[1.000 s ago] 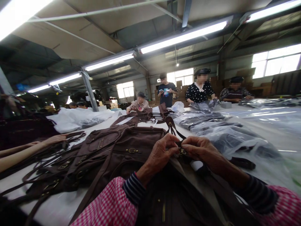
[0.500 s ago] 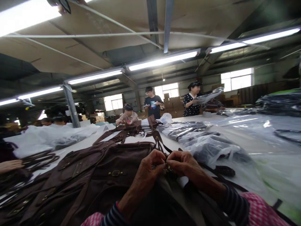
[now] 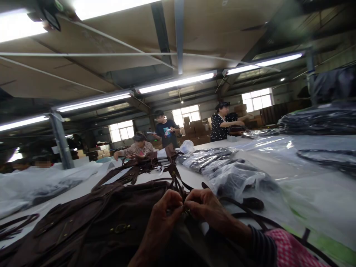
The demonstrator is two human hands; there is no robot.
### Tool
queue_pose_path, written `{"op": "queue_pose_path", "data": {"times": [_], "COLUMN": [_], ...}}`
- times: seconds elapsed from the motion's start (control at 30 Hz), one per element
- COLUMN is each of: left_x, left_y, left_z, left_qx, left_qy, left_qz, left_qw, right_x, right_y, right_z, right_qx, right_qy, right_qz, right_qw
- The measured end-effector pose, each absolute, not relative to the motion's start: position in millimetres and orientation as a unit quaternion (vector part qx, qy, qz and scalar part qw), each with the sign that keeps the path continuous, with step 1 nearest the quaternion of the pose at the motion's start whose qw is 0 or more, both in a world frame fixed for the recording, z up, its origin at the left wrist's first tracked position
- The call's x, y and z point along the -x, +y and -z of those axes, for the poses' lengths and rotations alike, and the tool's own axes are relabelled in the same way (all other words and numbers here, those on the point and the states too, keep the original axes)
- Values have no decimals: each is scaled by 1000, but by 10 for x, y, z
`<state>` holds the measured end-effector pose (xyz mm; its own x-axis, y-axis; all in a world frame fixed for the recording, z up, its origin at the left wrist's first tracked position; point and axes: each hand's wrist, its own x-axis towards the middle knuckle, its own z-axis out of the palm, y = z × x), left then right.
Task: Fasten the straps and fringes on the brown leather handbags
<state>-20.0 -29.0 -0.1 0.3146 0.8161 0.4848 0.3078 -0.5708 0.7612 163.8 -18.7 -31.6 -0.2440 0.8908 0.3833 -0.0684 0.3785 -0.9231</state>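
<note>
Whitish tabletop [image 3: 194, 177] lay under narrow, dark brown leather straps [image 3: 175, 179] pointing away from the wearer; at their near end, left hand [image 3: 164, 213] and right hand [image 3: 208, 207] pinched 1 small brassy fitting [image 3: 187, 210].

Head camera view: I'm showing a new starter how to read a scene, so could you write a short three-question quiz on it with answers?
1. True or false: the left hand and right hand pinch close together at a small metal fitting.

2. Which pattern does the outer sleeve on the right arm show?
a) yellow stripes
b) pink and white check
c) plain green

3. Fill in the blank: the buckle on the brown bag beside the left hand is ____-coloured.

Key: 1 true; 2 b; 3 brass.
</note>
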Motion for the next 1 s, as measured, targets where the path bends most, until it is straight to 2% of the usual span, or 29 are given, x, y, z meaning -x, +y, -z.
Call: {"op": "queue_pose_path", "data": {"times": [0.3,0.57,0.83,1.0], "left_x": [181,138,111,127], "left_y": [-277,-332,-334,-333], "left_z": [49,116,80,68], "left_qx": [-770,-765,-730,-745], "left_qy": [366,374,397,445], "left_qz": [-464,-491,-481,-427], "left_qw": [241,185,281,253], "right_x": [-1644,-1655,-1649,-1651], "right_y": [-230,-319,-313,-334], "right_z": [279,228,311,317], "right_qx": [323,363,356,360], "right_qy": [-657,-717,-702,-704], "right_qz": [-440,-350,-350,-330], "right_qw": [520,480,509,516]}}
